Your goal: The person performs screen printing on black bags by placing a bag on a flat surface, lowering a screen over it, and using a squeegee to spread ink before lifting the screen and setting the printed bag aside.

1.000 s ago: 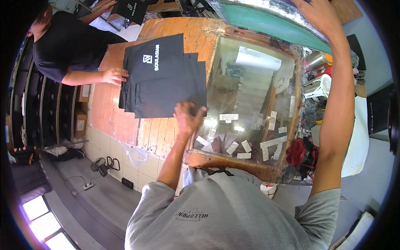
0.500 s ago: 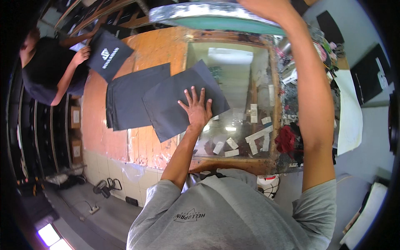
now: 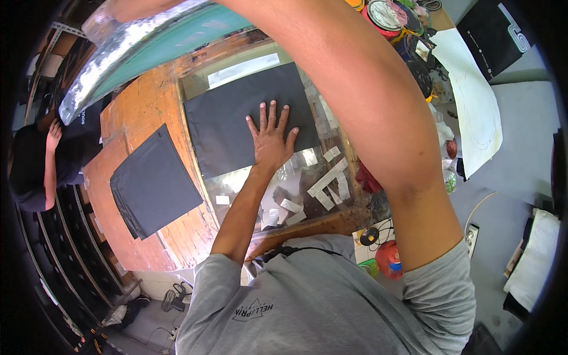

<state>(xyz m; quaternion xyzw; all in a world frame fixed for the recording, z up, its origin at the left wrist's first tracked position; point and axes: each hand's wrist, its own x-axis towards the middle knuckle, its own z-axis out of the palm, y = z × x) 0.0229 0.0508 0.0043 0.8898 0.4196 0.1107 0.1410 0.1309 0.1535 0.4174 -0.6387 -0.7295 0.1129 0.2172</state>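
Your left hand (image 3: 270,137) lay flat, fingers spread, pressing the black cloth (image 3: 248,118) onto the glass plate (image 3: 307,177). Your right hand's grip on the raised frame (image 3: 148,41) couldn't be told.

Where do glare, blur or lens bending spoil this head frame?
Head view: glare streaks the glass panel beside the left hand flat on the black sheet; the raised right forearm is close and soft; the wooden table edges bow toward the dark fisheye rim.

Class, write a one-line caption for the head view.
Left hand presses a black sheet flat on the glass-topped table.
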